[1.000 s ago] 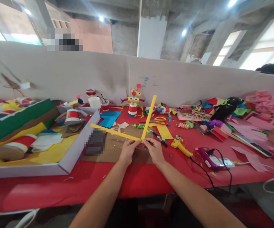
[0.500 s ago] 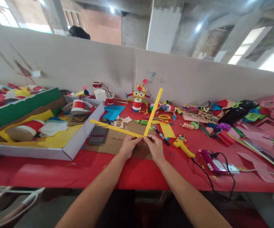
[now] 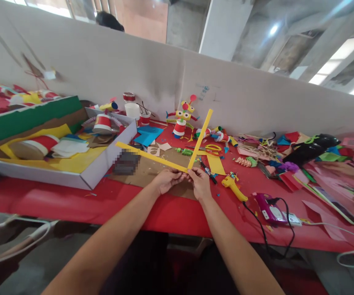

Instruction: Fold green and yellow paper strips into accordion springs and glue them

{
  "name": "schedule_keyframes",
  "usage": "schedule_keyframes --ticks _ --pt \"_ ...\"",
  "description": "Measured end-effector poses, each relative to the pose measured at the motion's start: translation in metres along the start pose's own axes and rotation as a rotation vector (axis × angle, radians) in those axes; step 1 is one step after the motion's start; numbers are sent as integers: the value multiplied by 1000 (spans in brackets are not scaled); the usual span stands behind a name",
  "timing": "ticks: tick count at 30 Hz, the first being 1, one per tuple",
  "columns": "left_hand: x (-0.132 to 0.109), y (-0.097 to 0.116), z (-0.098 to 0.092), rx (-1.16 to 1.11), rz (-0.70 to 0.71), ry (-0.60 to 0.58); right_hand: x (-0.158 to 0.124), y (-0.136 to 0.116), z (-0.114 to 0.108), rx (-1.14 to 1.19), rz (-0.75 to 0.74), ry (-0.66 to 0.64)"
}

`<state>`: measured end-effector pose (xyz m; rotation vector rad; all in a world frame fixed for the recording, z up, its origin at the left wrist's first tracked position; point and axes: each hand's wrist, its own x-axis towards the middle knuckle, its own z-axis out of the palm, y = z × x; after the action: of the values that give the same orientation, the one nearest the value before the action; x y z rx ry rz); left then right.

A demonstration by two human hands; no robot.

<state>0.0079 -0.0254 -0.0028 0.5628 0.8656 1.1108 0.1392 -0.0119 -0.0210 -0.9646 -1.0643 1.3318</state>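
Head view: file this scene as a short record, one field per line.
Right hand: pinching the yellow paper near its corner
Left hand: fingertips close to that corner, exact grip unclear
Paper shape: open V; one folded strip or two, unclear
Under the hands: cardboard on a red table
On the left: open box with paper sheets inside
On the right: yellow glue gun
Behind: cup figure, upright

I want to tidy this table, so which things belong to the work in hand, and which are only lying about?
Seem to belong to the work:
yellow strips, pinched by the right hand, left hand close beside
brown cardboard under the hands

Seem only to lie about:
yellow glue gun
blue sheets
white cup
purple box
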Motion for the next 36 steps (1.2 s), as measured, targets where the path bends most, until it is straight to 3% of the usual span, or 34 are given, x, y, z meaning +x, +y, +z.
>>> schedule_keyframes --ticks 3,18,25,28,30,36 --pt "-2 0 0 47 51 -46 -3 -1 1 13 -12 -3" --pt "-2 -6 5 254 279 112 -6 0 5 18 -18 4" --pt "10 -3 19 261 236 213 -1 -1 1 5 -53 20" --pt "13 3 19 293 209 103 4 -2 -4 64 -32 63" --pt "15 7 14 287 156 -58 6 -4 -6 105 9 57" --pt "18 2 1 88 46 -30 4 -8 -4 144 71 39"
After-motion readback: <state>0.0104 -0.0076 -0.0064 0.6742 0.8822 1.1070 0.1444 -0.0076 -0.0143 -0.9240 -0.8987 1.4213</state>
